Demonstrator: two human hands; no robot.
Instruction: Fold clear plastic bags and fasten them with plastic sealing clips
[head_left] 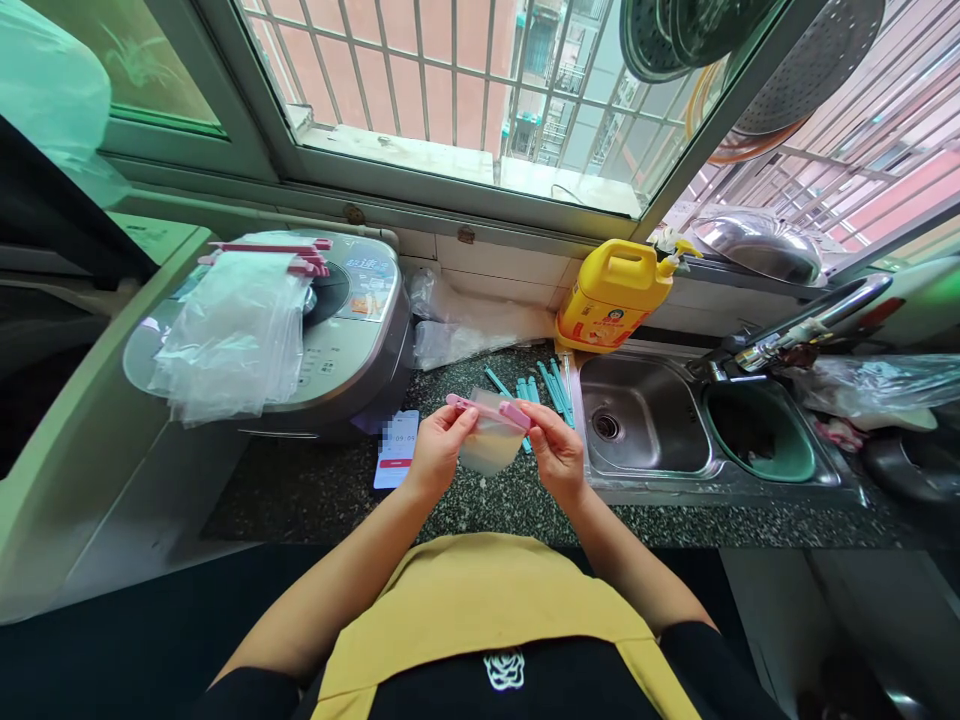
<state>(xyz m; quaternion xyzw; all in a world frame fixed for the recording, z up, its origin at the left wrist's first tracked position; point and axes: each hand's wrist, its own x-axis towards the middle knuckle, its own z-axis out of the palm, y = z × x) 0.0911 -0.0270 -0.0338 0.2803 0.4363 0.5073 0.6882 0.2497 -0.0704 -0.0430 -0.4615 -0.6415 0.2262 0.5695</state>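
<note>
A pink bag clip (489, 408) stretches between my two hands above the counter. At its left end, my left hand (439, 447) pinches with thumb and fingers. My right hand (556, 450) grips the other end, where a wider pink part shows. From the clip hangs a small translucent plastic bag (489, 452). Several teal bag clips (555, 390) lie on the counter just behind my hands. On the rice cooker at the left rests a stack of clear plastic bags (238, 335), with several pink bag clips (300, 258) along its far edge.
The rice cooker (352, 350) stands left on the speckled counter (315, 490). A lit phone (396, 455) lies near my left hand. Behind are crumpled plastic bags (469, 325) and a yellow jug (611, 300). To the right, the metal sink (652, 400) holds a green basin (802, 440) beneath the faucet (810, 325).
</note>
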